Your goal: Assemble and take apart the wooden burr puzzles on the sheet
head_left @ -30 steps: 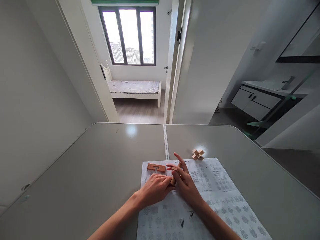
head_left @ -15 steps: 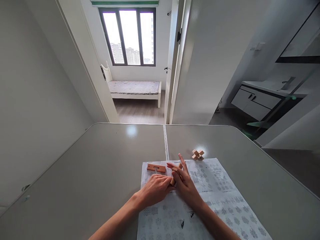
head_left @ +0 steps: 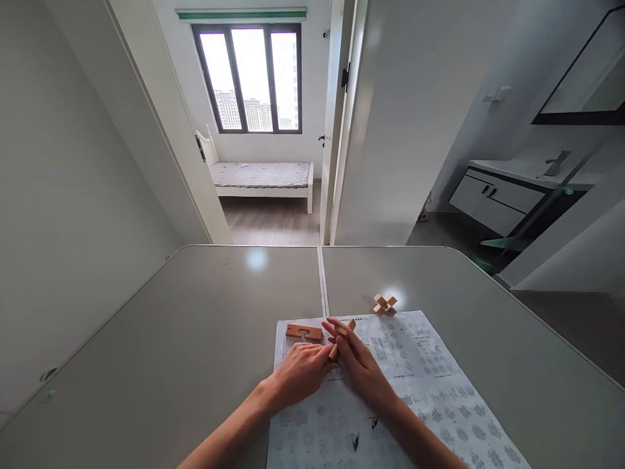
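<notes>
Between my two hands a light wooden puzzle stick [head_left: 334, 354] lies at a slant over the printed sheet [head_left: 415, 365]. My left hand [head_left: 300, 372], back up, has its thumb and fingers closed at the near end of this stick. Closed over its middle from the right is my right hand [head_left: 365, 370]; another bit of wood shows under its fingers, but whether it is a separate piece is hidden. Just beyond my left hand rests a reddish-brown wooden plate [head_left: 315, 333] with a slot cut in it. An assembled cross-shaped wooden puzzle [head_left: 385, 304] sits at the sheet's far edge.
The grey table [head_left: 195, 339] has a seam [head_left: 322, 280] running away from me. Past its far edge are a doorway with a bed [head_left: 266, 174] and a window. To the right stands a washbasin cabinet [head_left: 498, 198].
My right hand's raised index finger has come down, and its fingers now lie together over the wood. My left hand has barely moved. The camera view has tilted slightly upward.
</notes>
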{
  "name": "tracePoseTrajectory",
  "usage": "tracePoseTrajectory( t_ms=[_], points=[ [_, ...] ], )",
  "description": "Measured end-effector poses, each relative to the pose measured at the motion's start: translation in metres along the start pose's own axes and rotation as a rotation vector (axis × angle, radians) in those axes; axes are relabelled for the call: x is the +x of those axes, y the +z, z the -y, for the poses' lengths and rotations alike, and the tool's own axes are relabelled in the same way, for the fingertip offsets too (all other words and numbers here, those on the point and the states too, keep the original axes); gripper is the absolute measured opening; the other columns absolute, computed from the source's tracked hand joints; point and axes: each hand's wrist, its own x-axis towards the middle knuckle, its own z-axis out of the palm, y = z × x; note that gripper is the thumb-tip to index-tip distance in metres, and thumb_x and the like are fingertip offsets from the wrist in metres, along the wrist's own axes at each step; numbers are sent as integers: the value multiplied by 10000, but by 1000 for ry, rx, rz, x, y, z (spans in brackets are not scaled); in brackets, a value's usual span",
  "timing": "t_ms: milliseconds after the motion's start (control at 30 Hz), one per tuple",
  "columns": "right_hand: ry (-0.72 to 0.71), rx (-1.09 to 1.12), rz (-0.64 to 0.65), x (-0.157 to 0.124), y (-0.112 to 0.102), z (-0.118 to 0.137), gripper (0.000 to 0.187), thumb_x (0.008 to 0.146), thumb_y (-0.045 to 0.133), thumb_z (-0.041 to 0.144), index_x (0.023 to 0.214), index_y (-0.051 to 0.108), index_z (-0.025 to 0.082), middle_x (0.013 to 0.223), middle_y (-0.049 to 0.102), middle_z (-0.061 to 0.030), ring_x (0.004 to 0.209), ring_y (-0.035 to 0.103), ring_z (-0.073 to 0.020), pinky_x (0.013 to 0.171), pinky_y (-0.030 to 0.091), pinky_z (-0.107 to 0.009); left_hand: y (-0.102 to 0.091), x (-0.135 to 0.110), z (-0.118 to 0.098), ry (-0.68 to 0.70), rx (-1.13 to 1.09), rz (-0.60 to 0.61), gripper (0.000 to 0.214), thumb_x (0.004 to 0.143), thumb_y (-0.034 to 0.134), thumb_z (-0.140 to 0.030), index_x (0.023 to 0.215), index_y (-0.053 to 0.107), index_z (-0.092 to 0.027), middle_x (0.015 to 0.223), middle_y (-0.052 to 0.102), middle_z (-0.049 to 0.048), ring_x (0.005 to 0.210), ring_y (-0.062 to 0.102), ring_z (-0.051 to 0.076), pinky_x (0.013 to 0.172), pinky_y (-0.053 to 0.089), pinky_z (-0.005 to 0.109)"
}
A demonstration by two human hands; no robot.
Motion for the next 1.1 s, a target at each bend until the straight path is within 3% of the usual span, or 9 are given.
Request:
tracePoseTrajectory(
  t_ms=[267,367,500,667,767,900,1100],
  points=[
    [7,-83,-19,2,0,-3,550,1074,481,603,1566,514,360,1391,727,-90,1292,688,-280,1159,499,-507,-6,0,-5,-29,-9,55,150,1066,393,-166,1031,529,-215,902,738,41,776,732,227,714,500,307],
    [-13,-78,-17,1,2,-3,563,1085,474,577,1606,457,363,1370,735,-73,1288,688,-267,1182,472,-502,-11,1,-8,-34,-47,42,191,1084,352,-184,1066,540,-209,911,730,43,796,719,220,730,496,307],
    [-16,-85,-6,-1,4,0,605,1096,443,571,1655,364,353,1361,741,-70,1339,650,-257,1230,406,-505,-12,2,-8,-66,-95,23,314,1115,277,-217,904,510,-215,788,681,20,649,640,180,659,456,290],
    [12,-98,54,-5,4,-5,672,1108,362,595,1707,163,366,1495,653,-89,1405,593,-249,1269,317,-533,-12,3,-7,-103,-156,6,331,1118,269,-226,855,471,-221,736,644,1,574,565,152,625,432,270],
    [-16,-104,27,-7,6,-15,728,1091,373,636,1709,98,368,1542,606,-119,1406,591,-267,1258,315,-565,-12,3,-6,-101,-162,31,299,1109,281,-216,882,477,-221,754,646,0,588,561,155,647,439,271],
    [-29,-93,-15,-7,10,-19,748,1072,381,672,1702,138,349,1526,612,-136,1384,608,-282,1228,365,-565,-13,3,-5,-96,-160,64,276,1105,286,-218,946,511,-215,791,663,7,625,592,166,663,436,282],
    [-28,-181,12,-5,4,-4,633,1102,359,607,1665,327,317,1444,676,-111,1387,602,-281,1226,386,-511,-18,3,-10,-69,-157,80,312,1127,289,-254,1013,575,-201,945,746,59,756,683,202,695,440,305]
  ],
)
